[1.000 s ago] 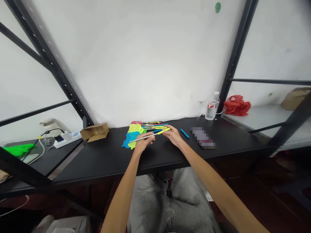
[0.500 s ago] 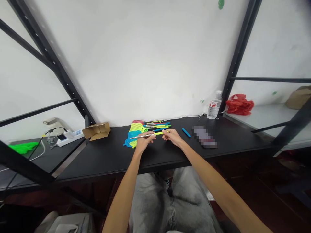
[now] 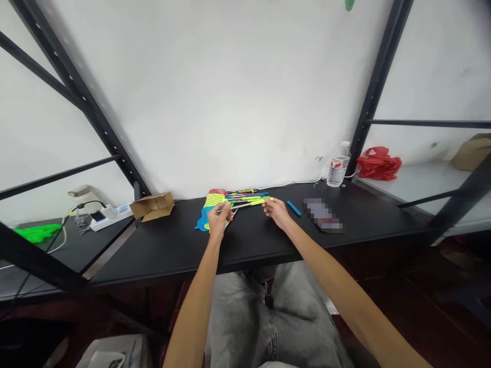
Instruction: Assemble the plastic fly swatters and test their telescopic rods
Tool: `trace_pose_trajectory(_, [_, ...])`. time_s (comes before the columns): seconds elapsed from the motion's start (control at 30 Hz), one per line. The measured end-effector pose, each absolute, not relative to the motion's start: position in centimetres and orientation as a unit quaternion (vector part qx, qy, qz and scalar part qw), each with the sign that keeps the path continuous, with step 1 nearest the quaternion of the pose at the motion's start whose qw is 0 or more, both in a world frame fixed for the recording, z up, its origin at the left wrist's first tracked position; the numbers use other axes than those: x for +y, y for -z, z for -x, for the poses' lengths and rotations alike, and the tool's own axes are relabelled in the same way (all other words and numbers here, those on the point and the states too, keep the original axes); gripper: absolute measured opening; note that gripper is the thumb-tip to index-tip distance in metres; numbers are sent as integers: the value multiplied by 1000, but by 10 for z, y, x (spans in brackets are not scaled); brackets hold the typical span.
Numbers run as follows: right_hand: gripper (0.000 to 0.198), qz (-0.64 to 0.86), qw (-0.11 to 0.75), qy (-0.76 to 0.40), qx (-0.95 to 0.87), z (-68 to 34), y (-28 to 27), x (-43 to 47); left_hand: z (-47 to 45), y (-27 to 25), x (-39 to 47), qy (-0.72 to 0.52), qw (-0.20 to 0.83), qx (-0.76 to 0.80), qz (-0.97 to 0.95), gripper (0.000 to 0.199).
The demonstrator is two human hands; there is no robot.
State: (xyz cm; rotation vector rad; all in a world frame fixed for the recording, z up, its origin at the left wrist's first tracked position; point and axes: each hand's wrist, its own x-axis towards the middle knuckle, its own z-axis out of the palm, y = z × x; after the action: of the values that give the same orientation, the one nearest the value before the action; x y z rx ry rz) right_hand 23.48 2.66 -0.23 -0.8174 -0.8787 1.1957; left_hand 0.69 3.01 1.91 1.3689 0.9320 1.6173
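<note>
My left hand [image 3: 220,215] pinches the thin metal shaft of a telescopic rod with a yellow-green handle [image 3: 258,202]. My right hand [image 3: 276,210] grips the far end of that handle, so the rod lies nearly level between both hands above the table. Behind and left of it is a pile of fly swatter heads, among them a yellow perforated one [image 3: 215,200] and a blue one [image 3: 202,219], partly hidden by my left hand. More rods with coloured handles [image 3: 261,194] lie beyond my hands. A loose blue handle [image 3: 293,208] rests right of my right hand.
An open cardboard box [image 3: 152,207] stands left on the black table [image 3: 161,250]. A blurred-out flat object [image 3: 322,215] lies at right, with a water bottle [image 3: 338,164] behind it. Black metal posts [image 3: 368,102] flank the table; a red plastic bag [image 3: 379,163] sits beyond the right one.
My hands have moved apart slightly, the left one a little left and up, the right one slightly right. The rod has risen toward the pile, showing more of its shaft between my hands.
</note>
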Motion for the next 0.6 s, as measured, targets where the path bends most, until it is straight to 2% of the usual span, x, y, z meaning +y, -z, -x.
trace_pose_trajectory(0.3, [36, 381, 693, -498, -355, -242, 3, 31, -6, -13, 37, -652, 422, 371, -509, 45])
trace_pose_trajectory(0.6, [39, 423, 643, -442, -461, -240, 9, 29, -6, -7, 39, -640, 443, 363, -512, 44])
